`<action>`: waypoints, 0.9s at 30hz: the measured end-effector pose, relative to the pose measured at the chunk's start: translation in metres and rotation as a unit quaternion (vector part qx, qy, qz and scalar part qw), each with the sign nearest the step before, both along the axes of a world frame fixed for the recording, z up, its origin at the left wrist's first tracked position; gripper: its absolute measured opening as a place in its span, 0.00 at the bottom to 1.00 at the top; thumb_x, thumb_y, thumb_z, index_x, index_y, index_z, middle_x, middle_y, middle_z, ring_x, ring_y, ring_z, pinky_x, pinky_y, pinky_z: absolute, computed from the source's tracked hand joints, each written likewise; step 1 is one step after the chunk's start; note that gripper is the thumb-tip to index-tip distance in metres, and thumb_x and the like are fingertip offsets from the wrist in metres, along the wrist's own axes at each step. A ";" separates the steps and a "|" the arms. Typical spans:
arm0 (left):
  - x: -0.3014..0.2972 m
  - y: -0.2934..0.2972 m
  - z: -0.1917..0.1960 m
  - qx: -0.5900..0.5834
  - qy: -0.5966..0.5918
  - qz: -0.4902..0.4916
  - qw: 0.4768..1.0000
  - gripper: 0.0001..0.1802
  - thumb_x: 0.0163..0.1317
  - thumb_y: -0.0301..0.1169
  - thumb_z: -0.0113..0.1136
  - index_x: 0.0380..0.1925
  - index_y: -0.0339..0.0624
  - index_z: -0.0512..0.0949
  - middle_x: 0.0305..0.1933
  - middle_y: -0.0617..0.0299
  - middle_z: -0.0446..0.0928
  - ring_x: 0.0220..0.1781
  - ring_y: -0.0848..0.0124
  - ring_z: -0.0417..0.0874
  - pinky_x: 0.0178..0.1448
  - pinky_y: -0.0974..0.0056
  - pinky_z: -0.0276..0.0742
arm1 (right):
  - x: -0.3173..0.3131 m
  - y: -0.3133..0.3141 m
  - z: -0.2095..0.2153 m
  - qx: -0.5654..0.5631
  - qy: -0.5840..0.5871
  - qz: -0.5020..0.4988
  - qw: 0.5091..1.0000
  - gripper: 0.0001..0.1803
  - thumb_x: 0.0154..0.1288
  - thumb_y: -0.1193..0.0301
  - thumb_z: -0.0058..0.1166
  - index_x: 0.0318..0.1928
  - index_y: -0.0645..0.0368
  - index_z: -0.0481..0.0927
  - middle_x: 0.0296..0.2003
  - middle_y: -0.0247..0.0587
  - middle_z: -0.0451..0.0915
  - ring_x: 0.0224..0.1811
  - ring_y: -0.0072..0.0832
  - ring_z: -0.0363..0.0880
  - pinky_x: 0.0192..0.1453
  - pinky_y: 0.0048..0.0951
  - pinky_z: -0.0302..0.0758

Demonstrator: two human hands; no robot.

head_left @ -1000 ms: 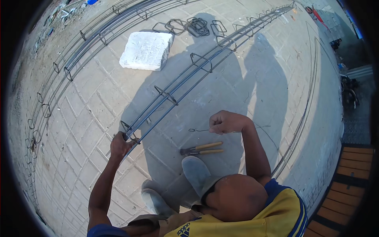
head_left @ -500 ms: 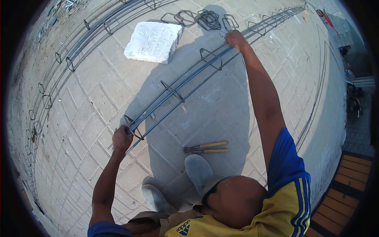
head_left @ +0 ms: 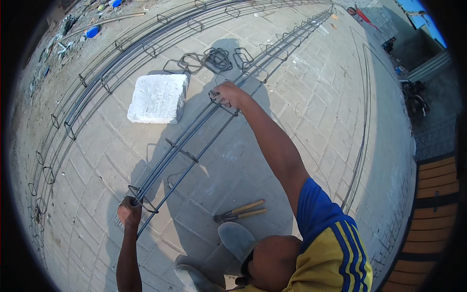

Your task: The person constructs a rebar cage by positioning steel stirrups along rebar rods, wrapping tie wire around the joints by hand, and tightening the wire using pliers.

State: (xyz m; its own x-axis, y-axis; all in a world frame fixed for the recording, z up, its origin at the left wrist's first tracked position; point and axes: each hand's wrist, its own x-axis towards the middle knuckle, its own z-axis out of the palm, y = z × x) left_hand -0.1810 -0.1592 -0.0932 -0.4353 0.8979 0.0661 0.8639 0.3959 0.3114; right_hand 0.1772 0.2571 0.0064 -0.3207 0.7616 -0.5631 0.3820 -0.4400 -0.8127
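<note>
A long cage of steel reinforcing bars (head_left: 182,151) with bent wire stirrups runs slantwise over the paving from near left to far right. My left hand (head_left: 130,212) is closed round the upper bars at the near end, beside the first stirrup. Farther up the cage, my right hand (head_left: 227,95) is closed on a stirrup where it meets the upper bars; the fingertips are partly hidden. A pair of pincers (head_left: 248,206) with two tan handles lies on the paving, just beyond my shoe (head_left: 236,237).
A rough white block (head_left: 158,99) sits left of the cage. Loose stirrups (head_left: 218,59) are heaped beyond it. Another bar cage (head_left: 104,73) curves along the left. Thin rods (head_left: 362,141) lie at right, with a motorbike (head_left: 416,100) and an orange slatted panel (head_left: 435,197) past them.
My right hand has come nearer along the cage, from bars beyond the third stirrup to that stirrup. My left hand stays at the near end. The whole view has shifted.
</note>
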 end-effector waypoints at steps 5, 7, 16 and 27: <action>-0.009 0.000 0.020 0.063 0.066 0.014 0.996 0.15 0.46 0.39 0.76 0.25 0.45 0.79 0.23 0.56 0.81 0.26 0.54 0.82 0.33 0.52 0.77 | 0.016 -0.037 0.015 0.144 0.085 -0.050 0.985 0.16 0.71 0.64 0.52 0.36 0.67 0.82 0.18 0.29 0.67 0.16 0.16 0.58 0.21 0.27 0.57; -0.003 0.007 0.050 0.074 0.063 0.009 0.995 0.13 0.46 0.37 0.74 0.25 0.46 0.79 0.24 0.57 0.81 0.28 0.55 0.82 0.33 0.52 0.77 | 0.026 -0.045 0.028 0.202 0.106 -0.066 0.971 0.17 0.73 0.65 0.51 0.34 0.68 0.82 0.18 0.27 0.66 0.19 0.15 0.58 0.23 0.26 0.58; 0.012 -0.072 0.041 0.033 0.005 -0.010 0.999 0.13 0.45 0.37 0.75 0.24 0.46 0.79 0.23 0.57 0.80 0.25 0.54 0.81 0.31 0.52 0.76 | 0.054 -0.116 0.036 0.164 0.003 -0.062 0.985 0.18 0.74 0.65 0.50 0.38 0.67 0.86 0.18 0.29 0.67 0.21 0.18 0.62 0.27 0.26 0.62; 0.002 -0.041 -0.015 -0.063 -0.085 -0.025 0.994 0.25 0.43 0.46 0.80 0.25 0.39 0.77 0.23 0.51 0.80 0.28 0.50 0.82 0.35 0.51 0.76 | 0.050 -0.112 -0.045 0.261 0.016 -0.067 0.963 0.23 0.72 0.63 0.51 0.21 0.67 0.73 0.16 0.34 0.69 0.20 0.20 0.65 0.27 0.32 0.66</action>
State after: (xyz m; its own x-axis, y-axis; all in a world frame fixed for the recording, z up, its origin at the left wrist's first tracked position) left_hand -0.1795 -0.2003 -0.1086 -0.3851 0.9152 -0.1189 0.8224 0.3988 0.4058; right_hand 0.2274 0.1454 -0.0382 -0.2117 0.9737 -0.0842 0.3209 -0.0121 -0.9470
